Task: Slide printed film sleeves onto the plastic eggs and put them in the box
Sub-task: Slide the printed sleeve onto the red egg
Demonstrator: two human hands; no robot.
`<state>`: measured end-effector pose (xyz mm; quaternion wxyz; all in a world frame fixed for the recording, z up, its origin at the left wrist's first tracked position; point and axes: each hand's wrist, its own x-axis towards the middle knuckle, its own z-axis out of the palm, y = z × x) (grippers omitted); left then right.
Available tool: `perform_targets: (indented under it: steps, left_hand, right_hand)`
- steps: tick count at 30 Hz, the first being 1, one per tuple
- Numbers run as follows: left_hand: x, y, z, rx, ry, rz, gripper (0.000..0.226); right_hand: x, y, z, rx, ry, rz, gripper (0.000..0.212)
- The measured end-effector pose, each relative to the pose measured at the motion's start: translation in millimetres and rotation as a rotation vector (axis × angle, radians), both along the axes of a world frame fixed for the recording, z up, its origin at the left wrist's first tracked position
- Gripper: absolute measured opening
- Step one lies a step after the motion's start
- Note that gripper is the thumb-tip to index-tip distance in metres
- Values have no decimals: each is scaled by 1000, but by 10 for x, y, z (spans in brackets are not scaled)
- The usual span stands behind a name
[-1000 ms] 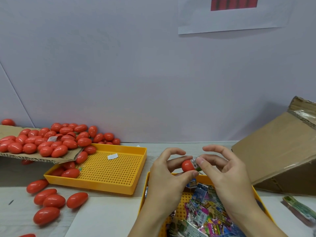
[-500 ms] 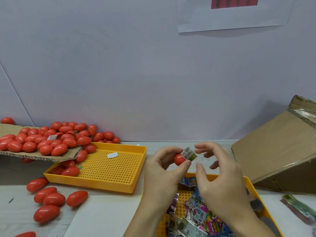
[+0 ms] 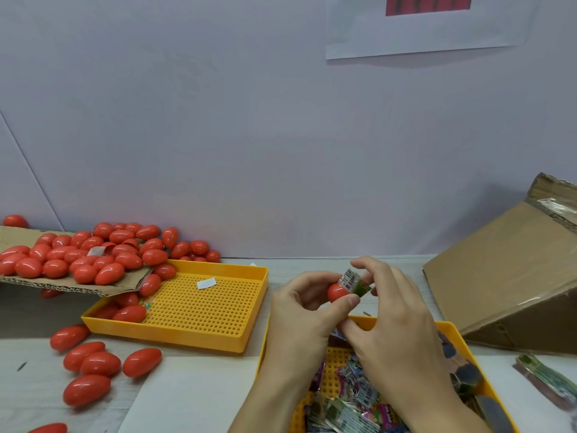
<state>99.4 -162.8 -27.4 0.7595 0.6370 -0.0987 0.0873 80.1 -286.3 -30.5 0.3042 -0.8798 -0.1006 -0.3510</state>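
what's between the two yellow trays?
Head view: only a strip of bare table separates the left tray from the sleeve tray; nothing lies there.

You're holding a glossy red egg [image 3: 336, 292] wearing a green film sleeve [image 3: 356, 282] with a white barcode panel. Both perforated trays [image 3: 199, 310] are showing yellow; the box [image 3: 499, 282] is showing plain brown.

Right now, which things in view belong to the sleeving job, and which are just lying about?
Job: red egg in left hand; printed sleeve pulled by right hand; sleeve tray; loose eggs; cardboard box.
Lying about: wall paper; white slip.
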Motion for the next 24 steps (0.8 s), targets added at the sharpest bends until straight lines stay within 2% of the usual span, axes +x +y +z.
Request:
perform_targets:
  steps: [7, 10, 14, 24]
  left_hand:
    - [-4, -25, 12, -50, 81, -43, 27]
    - [-2, -48, 14, -140, 126, -77, 14]
    - [7, -66, 21, -256, 212, -113, 21]
    - [29, -25, 2, -228, 267, -128, 14]
  right_hand:
    - [-6, 3, 7, 33, -12, 11, 67]
    - [0, 1, 10, 36, 8, 36, 70]
    - [-1, 12, 5, 34, 22, 71, 70]
    - [20, -23, -17, 65, 54, 149, 72]
